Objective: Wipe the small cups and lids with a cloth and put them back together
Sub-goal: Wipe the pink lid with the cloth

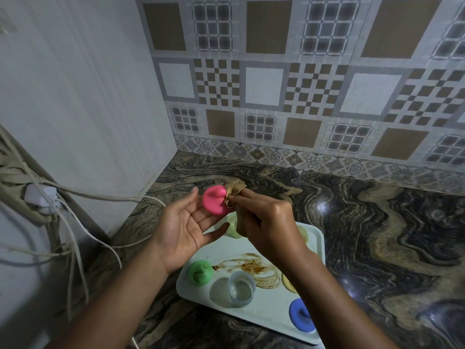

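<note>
A pink lid (216, 203) is held up over the far left corner of a pale tray (317, 244), above the marbled counter (377, 222). The lid is supported on the left hand (185, 231), which is turned palm up; its fingers (217, 230) are spread apart and nearly straight, and the thumb is raised just beside the lid's left edge. Whether the thumb touches the lid cannot be told. A crumpled brown cloth (234, 193) is pressed against the right edge of the lid by the right hand (266, 222), whose fingers are curled together and clamped on the cloth. On the near left part of the tray a green lid (200, 272) is seen, and just right of it a clear cup (240, 288) stands upright with its mouth open. A blue lid (300, 314) lies at the near right of the tray. A pale cup (232, 229) at the far side of the tray is partly hidden behind the hands. A brown smear (251, 267) is spread over the middle of the tray. White cables (83, 227) hang at the left beside a plain wall, and patterned tiles (302, 84) cover the far wall.
</note>
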Motion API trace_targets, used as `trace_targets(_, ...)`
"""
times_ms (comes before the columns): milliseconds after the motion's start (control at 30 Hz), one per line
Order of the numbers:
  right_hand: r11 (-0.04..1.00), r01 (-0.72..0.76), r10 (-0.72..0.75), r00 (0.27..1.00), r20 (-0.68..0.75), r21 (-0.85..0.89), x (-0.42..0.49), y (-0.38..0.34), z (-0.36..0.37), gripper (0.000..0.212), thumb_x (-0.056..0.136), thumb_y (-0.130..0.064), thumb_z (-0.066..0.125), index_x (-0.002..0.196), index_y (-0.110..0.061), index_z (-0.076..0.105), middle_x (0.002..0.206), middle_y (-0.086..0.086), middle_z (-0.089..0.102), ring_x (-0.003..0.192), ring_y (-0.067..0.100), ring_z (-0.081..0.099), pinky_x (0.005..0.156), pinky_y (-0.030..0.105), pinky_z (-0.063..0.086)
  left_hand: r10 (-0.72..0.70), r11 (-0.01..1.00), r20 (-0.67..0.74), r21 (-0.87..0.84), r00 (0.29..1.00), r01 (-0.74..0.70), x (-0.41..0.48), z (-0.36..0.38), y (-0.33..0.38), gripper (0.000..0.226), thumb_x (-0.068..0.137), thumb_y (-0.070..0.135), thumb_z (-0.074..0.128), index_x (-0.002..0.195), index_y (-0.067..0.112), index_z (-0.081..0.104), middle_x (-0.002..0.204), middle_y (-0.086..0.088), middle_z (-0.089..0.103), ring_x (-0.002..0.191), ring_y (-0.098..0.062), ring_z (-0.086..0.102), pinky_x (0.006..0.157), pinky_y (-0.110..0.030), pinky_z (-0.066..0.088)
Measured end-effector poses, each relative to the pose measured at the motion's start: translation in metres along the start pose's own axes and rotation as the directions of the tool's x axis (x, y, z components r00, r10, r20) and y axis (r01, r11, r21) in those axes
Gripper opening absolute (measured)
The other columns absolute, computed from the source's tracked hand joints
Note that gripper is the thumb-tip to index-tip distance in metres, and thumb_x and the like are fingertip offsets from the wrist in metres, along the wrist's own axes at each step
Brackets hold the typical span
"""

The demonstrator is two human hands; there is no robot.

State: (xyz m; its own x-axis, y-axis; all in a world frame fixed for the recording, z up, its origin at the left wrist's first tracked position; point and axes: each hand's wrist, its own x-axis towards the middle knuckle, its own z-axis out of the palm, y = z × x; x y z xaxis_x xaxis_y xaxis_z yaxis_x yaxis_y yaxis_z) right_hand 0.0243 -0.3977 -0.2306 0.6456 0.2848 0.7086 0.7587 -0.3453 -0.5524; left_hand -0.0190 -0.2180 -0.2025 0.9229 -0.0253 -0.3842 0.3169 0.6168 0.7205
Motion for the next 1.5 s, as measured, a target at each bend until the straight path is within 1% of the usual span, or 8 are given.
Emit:
trace_targets(167, 1.0, -0.021, 0.021, 0.999, -0.024, 0.0, 0.014, 0.002, -0.001, 0.026, 0.085, 0.018, 0.064, 0.102, 0.003, 0.077, 0.109, 0.011, 0.076, 0.077, -0.02, 0.056, 0.072, 0.004, 0.048, 0.016, 1.0, 0.019, 0.026, 1.0, -0.017, 0.0, 0.002, -0.007, 0.045, 0.086, 0.021, 0.058, 0.129, 0.007, 0.055, 0.124, -0.017, 0.067, 0.094, -0.018, 0.073, 0.069, -0.035, 0.057)
trace_targets(433, 0.999, 0.012, -0.01, 0.999, -0.05, 0.044, -0.003, -0.007, 0.004, 0.026, 0.087, 0.015, 0.068, 0.106, 0.001, 0.077, 0.116, -0.008, 0.067, 0.1, 0.005, 0.069, 0.083, 0.013, 0.054, 0.078, 0.994, 0.02, -0.075, 0.997, -0.076, 0.005, -0.002, -0.007, 0.04, 0.089, 0.019, 0.056, 0.127, 0.007, 0.06, 0.114, -0.013, 0.072, 0.103, -0.022, 0.07, 0.074, -0.037, 0.056)
trace_targets(600, 0.997, -0.033, 0.035, 0.999, -0.028, 0.069, 0.008, -0.001, -0.001, 0.034, 0.09, 0.014, 0.063, 0.12, 0.0, 0.072, 0.115, 0.005, 0.074, 0.07, 0.012, 0.073, 0.067, 0.028, 0.06, 0.059, 0.998, 0.048, 0.0, 0.997, -0.059, 0.006, 0.0, -0.009, 0.019, 0.089, 0.018, 0.056, 0.107, 0.015, 0.061, 0.108, -0.006, 0.074, 0.09, -0.016, 0.073, 0.065, -0.035, 0.057)
trace_targets(767, 0.999, 0.002, -0.001, 0.999, -0.033, 0.033, 0.004, -0.003, 0.004, 0.034, 0.086, 0.014, 0.07, 0.116, -0.001, 0.074, 0.129, 0.004, 0.064, 0.116, 0.015, 0.066, 0.094, 0.027, 0.058, 0.113, 0.99, 0.001, -0.081, 0.994, -0.112, 0.01, 0.002, -0.011, 0.029, 0.088, 0.019, 0.057, 0.114, 0.008, 0.063, 0.109, -0.012, 0.072, 0.096, -0.019, 0.069, 0.067, -0.031, 0.058)
trace_targets(900, 1.0, 0.0, 0.0, 1.0, -0.022, 0.008, -0.002, -0.001, 0.004, 0.035, 0.084, 0.017, 0.071, 0.114, 0.0, 0.075, 0.124, 0.013, 0.07, 0.118, 0.011, 0.063, 0.094, 0.028, 0.057, 0.025, 0.999, 0.023, -0.034, 0.999, -0.024, 0.009, -0.003, -0.006, 0.032, 0.094, 0.027, 0.053, 0.115, 0.009, 0.069, 0.108, -0.012, 0.074, 0.096, -0.021, 0.071, 0.072, -0.036, 0.051)
trace_targets(1033, 1.0, -0.028, 0.028, 0.999, -0.026, -0.01, 0.009, 0.004, -0.001, 0.034, 0.086, 0.014, 0.067, 0.117, 0.001, 0.074, 0.127, 0.015, 0.068, 0.107, 0.017, 0.07, 0.088, 0.028, 0.06, 0.017, 0.999, 0.048, 0.047, 0.999, -0.019, 0.01, -0.002, -0.011, 0.005, 0.083, 0.017, 0.059, 0.083, 0.022, 0.059, 0.1, -0.004, 0.073, 0.08, -0.012, 0.072, 0.066, -0.034, 0.046)
trace_targets(1233, 0.999, 0.045, -0.046, 0.998, -0.042, -0.022, 0.003, -0.006, 0.001, 0.035, 0.083, 0.017, 0.072, 0.113, 0.0, 0.075, 0.128, 0.002, 0.062, 0.116, 0.013, 0.065, 0.094, 0.022, 0.057, 0.101, 0.988, 0.036, -0.118, 0.994, -0.096, 0.014, 0.0, -0.007, 0.036, 0.089, 0.019, 0.057, 0.124, 0.011, 0.055, 0.105, -0.011, 0.071, 0.091, -0.018, 0.068, 0.065, -0.033, 0.055)
trace_targets(1500, 1.0, 0.013, -0.015, 0.997, -0.073, -0.02, 0.012, 0.001, -0.001, 0.034, 0.085, 0.017, 0.066, 0.114, 0.002, 0.074, 0.124, 0.017, 0.069, 0.119, 0.016, 0.064, 0.09, 0.028, 0.059, 0.001, 1.0, 0.061, 0.02, 0.998, -0.002, 0.012, 0.002, -0.005, 0.018, 0.089, 0.019, 0.057, 0.107, 0.016, 0.061, 0.109, -0.009, 0.073, 0.091, -0.014, 0.072, 0.064, -0.036, 0.054)
